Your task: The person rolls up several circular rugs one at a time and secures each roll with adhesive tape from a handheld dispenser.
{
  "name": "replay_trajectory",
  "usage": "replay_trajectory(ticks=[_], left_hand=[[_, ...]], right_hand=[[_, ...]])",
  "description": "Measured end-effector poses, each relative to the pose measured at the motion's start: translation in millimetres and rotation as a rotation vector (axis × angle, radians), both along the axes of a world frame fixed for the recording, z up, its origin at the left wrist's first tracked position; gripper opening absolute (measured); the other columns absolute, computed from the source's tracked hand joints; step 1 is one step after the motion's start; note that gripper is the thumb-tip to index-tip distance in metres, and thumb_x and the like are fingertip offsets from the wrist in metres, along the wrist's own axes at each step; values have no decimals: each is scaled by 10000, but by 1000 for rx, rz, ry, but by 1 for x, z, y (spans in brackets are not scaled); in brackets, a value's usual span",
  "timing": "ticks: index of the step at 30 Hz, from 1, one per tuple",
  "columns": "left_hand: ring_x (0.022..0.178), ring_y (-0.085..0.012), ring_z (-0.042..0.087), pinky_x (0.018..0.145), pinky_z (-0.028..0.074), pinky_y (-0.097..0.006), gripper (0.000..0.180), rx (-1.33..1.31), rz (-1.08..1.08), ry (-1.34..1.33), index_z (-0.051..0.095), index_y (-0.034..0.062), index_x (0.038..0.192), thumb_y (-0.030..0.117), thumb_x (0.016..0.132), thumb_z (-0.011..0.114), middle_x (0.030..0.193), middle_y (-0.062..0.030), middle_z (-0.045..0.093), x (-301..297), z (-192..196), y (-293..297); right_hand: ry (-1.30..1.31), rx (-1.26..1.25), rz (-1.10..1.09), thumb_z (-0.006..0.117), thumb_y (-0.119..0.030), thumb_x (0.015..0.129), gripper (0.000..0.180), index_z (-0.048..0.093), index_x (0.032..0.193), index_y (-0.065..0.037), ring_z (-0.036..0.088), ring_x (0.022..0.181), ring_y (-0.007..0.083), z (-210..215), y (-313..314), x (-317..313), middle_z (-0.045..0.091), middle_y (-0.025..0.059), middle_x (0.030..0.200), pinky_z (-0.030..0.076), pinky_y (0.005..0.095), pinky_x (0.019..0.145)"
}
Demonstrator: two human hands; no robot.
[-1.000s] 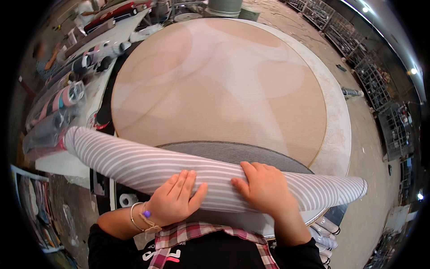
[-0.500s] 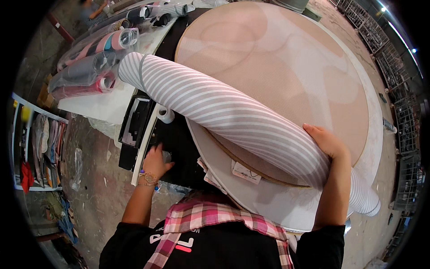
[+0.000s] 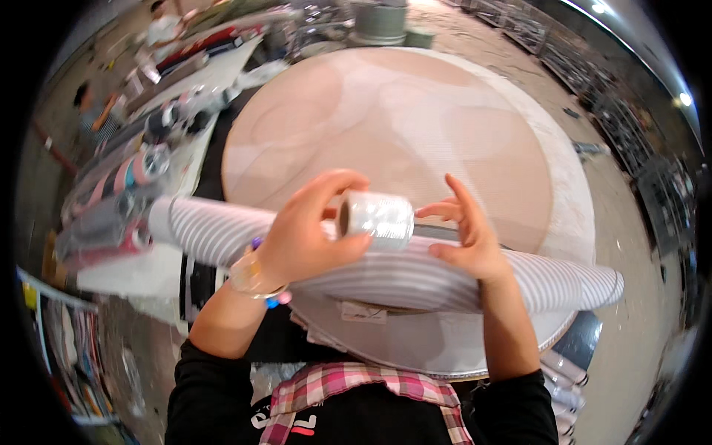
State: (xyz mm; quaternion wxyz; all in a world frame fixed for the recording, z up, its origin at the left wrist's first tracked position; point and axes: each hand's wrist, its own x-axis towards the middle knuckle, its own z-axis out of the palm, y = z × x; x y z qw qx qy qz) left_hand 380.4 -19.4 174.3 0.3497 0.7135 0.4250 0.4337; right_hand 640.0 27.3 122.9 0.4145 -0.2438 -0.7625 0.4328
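Observation:
A roll of clear tape (image 3: 382, 220) with a brown core is held up over the work table, its core end facing left. My left hand (image 3: 300, 230) grips it, thumb below and fingers over the top. Just to the roll's right, my right hand (image 3: 475, 245) is open with its fingers apart; a fingertip is close to the roll, and I cannot tell whether it touches. Below both hands a rolled-up rug (image 3: 400, 282) with grey and white stripes lies crosswise. It rests on a large round beige rug (image 3: 371, 126), hiding part of its near side.
Plastic-wrapped rolls (image 3: 111, 215) lie on a white table (image 3: 111, 274) at the left. Two people, one in a white shirt (image 3: 162, 30), are at the far left. A rack of hanging textiles (image 3: 70, 348) stands lower left. Metal frames (image 3: 653, 193) line the right side.
My left hand has come up from the table's left side with the tape roll. My right hand has left the striped rug roll and moved beside the tape. The striped roll lies more level in view.

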Motion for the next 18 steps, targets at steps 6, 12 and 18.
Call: replay_trajectory(ticks=[6, 12, 18], left_hand=[[1054, -189, 505, 860, 446, -304, 545, -78, -433, 180, 508, 43, 1238, 73, 720, 672, 1171, -105, 465, 83, 5, 87], [979, -218, 529, 890, 403, -284, 431, 293, -390, 276, 580, 45, 1163, 121, 753, 693, 1037, -82, 562, 97, -11, 96], [922, -135, 535, 774, 439, -272, 188, 276, -220, 36, 666, 20, 923, 154, 792, 678, 1014, -49, 587, 81, -23, 104]], right_hand=[[190, -175, -439, 719, 1, 651, 985, 137, 1443, -61, 495, 985, 234, -5, -16, 1, 542, 113, 1013, 386, 332, 872], [-5, 58, -528, 752, -55, 660, 994, 138, 1441, -54, 400, 748, 226, -19, 0, 6, 421, 78, 792, 386, 335, 705], [101, -47, -418, 751, -55, 665, 999, 117, 1437, -36, 416, 704, 219, -20, 4, 4, 410, 81, 724, 391, 312, 666]])
